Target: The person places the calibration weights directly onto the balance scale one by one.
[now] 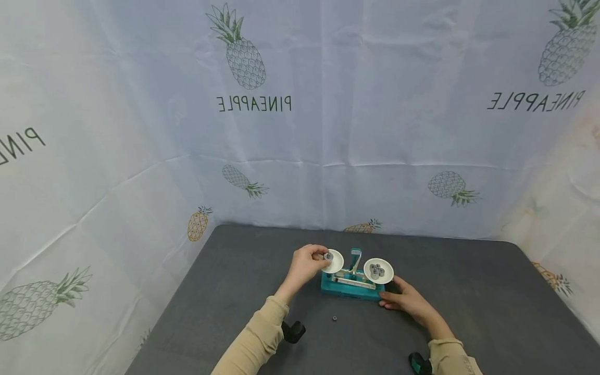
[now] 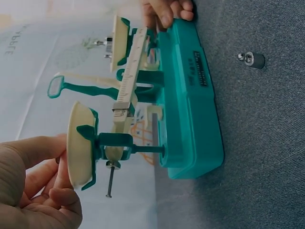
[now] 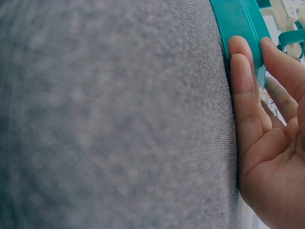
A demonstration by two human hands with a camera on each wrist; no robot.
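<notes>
A teal balance scale (image 1: pixel 352 290) with two cream pans stands on the dark table. My left hand (image 1: pixel 304 268) is at the left pan (image 1: pixel 335 266), its thumb and forefinger pinching a metal weight (image 1: pixel 328 256) over the dish. In the left wrist view that pan (image 2: pixel 80 145) hides the weight and some fingertips of the left hand (image 2: pixel 35 183). Several metal weights (image 1: pixel 376 271) sit together in the right pan (image 1: pixel 387 278). My right hand (image 1: pixel 412 302) grips the right end of the base; in the right wrist view its fingers (image 3: pixel 243 78) lie against the teal side.
One small weight (image 2: pixel 255 60) stands on the table (image 1: pixel 225 307) in front of the scale. A thin pointer (image 1: pixel 356 255) rises between the pans. Behind the table hangs a pineapple-print cloth (image 1: pixel 300 135). Dark wrist devices (image 1: pixel 294 332) show near both sleeves.
</notes>
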